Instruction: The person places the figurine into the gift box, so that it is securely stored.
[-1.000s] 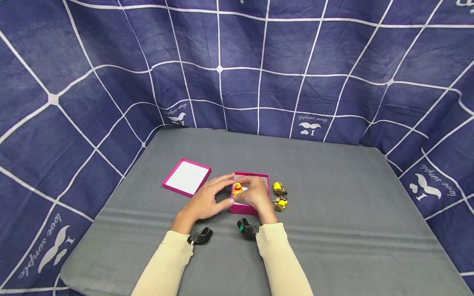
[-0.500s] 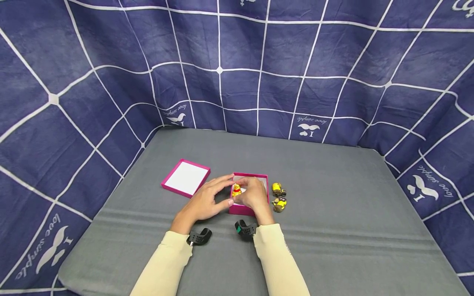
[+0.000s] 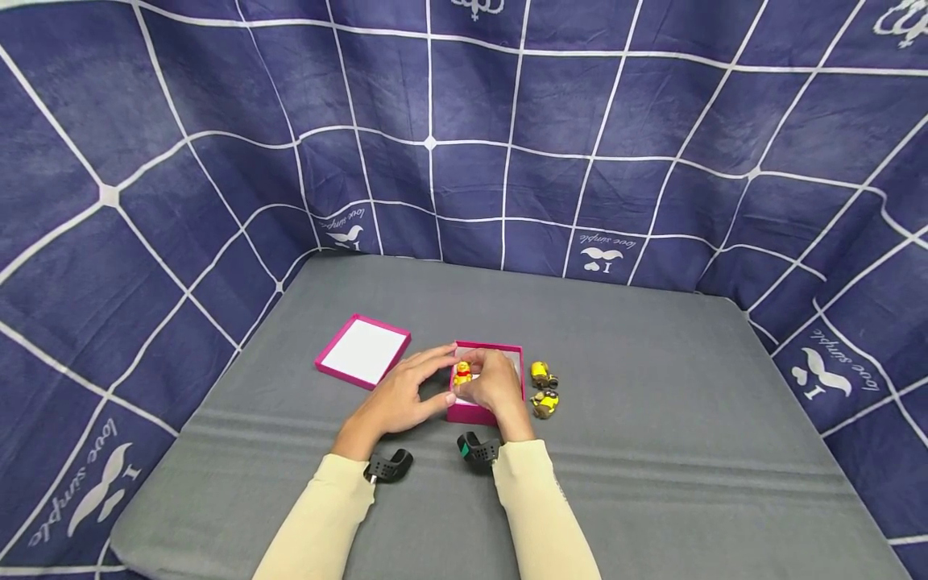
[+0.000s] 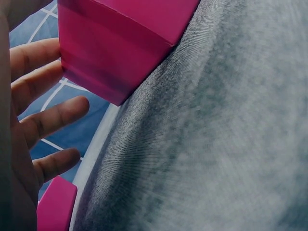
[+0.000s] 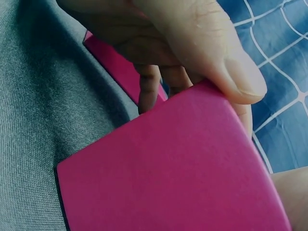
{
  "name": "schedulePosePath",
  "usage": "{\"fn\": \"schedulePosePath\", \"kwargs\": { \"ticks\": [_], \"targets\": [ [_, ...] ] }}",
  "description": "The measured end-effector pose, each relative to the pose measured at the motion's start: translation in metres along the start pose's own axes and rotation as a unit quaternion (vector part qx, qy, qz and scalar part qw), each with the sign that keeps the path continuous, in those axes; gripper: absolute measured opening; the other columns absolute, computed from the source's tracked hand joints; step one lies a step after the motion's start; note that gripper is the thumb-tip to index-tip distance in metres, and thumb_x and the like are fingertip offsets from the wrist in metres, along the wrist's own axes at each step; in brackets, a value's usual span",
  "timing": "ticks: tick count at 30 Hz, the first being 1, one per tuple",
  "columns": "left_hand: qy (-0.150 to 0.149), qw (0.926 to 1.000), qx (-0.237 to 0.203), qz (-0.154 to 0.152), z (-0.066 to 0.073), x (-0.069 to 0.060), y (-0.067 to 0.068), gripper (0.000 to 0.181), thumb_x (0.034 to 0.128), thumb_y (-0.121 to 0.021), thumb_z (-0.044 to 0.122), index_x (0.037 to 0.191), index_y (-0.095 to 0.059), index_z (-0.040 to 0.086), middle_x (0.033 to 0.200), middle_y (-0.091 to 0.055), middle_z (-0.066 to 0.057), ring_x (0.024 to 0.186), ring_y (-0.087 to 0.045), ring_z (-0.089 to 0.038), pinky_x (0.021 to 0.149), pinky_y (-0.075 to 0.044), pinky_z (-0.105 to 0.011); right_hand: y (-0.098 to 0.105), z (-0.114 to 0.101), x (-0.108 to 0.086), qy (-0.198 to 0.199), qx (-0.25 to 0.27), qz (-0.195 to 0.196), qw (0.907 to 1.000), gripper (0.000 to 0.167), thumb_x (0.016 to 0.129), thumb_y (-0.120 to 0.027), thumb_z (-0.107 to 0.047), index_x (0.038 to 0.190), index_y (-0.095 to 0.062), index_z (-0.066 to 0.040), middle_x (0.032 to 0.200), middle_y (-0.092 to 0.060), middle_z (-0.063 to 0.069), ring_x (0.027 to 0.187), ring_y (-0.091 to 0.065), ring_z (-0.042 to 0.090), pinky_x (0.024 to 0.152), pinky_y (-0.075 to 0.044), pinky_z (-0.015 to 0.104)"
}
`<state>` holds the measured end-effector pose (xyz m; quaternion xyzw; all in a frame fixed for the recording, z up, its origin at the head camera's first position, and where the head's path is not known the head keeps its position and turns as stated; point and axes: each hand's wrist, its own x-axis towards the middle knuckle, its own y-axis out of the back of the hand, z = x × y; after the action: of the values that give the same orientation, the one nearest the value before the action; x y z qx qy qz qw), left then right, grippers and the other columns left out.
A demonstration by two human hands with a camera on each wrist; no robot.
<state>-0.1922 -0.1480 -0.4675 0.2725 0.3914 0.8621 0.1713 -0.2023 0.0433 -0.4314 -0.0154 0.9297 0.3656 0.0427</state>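
Barely a flicker since half a second ago: the head view tips up slightly, and everything on the grey table (image 3: 667, 403) stays put. Far left, the lid (image 3: 362, 351) lies inner side up. Next, the left hand (image 3: 406, 395), fingers long and spread, braced against the pink box (image 3: 470, 413), thumb at the near corner; lean too hard and the box could skid or its wall buckle. Inside, against the left wall, sits the bear figure (image 3: 461, 374), with the right hand (image 3: 495, 380) curled round it; how firm that pinch is, can't tell. A loose one could let it topple. Right of the box, the farther toy (image 3: 540, 373) and nearer toy (image 3: 545, 403), close enough for a straying forearm to knock.
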Motion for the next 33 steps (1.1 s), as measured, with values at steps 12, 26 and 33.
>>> {"fn": "schedulePosePath", "kwargs": {
  "ticks": [12, 26, 33],
  "targets": [
    [-0.014, 0.9999, 0.000, 0.002, 0.0019, 0.0029, -0.0008, 0.062, 0.0933, -0.064, 0.053, 0.147, -0.051, 0.025, 0.159, -0.040, 0.010, 0.146, -0.041, -0.018, 0.116, -0.035, -0.056, 0.0028, 0.0043, -0.0022, 0.014, 0.015, 0.008, 0.9998, 0.050, 0.067, -0.093, -0.016, 0.113, -0.074, -0.016, 0.106, -0.074, 0.007, 0.102, -0.066, 0.025, 0.090, -0.052, 0.043],
    [0.001, 1.0000, -0.004, -0.003, 0.0016, 0.0028, 0.0006, 0.061, 0.0927, -0.066, 0.049, 0.148, -0.049, 0.029, 0.160, -0.039, 0.011, 0.147, -0.040, -0.017, 0.117, -0.035, -0.053, 0.0041, 0.0058, -0.0010, 0.034, 0.049, 0.007, 0.9982, 0.055, 0.068, -0.092, -0.015, 0.119, -0.072, -0.019, 0.116, -0.074, 0.005, 0.111, -0.066, 0.025, 0.095, -0.053, 0.045],
    [0.004, 1.0000, -0.001, 0.000, 0.0009, 0.0002, -0.0002, 0.060, 0.0927, -0.066, 0.049, 0.148, -0.049, 0.033, 0.159, -0.039, 0.012, 0.146, -0.041, -0.019, 0.116, -0.035, -0.055, 0.0054, 0.0082, -0.0026, 0.066, 0.079, -0.006, 0.9946, 0.055, 0.069, -0.091, -0.011, 0.120, -0.071, -0.018, 0.115, -0.073, 0.005, 0.111, -0.068, 0.025, 0.094, -0.054, 0.045]
  ]
}}
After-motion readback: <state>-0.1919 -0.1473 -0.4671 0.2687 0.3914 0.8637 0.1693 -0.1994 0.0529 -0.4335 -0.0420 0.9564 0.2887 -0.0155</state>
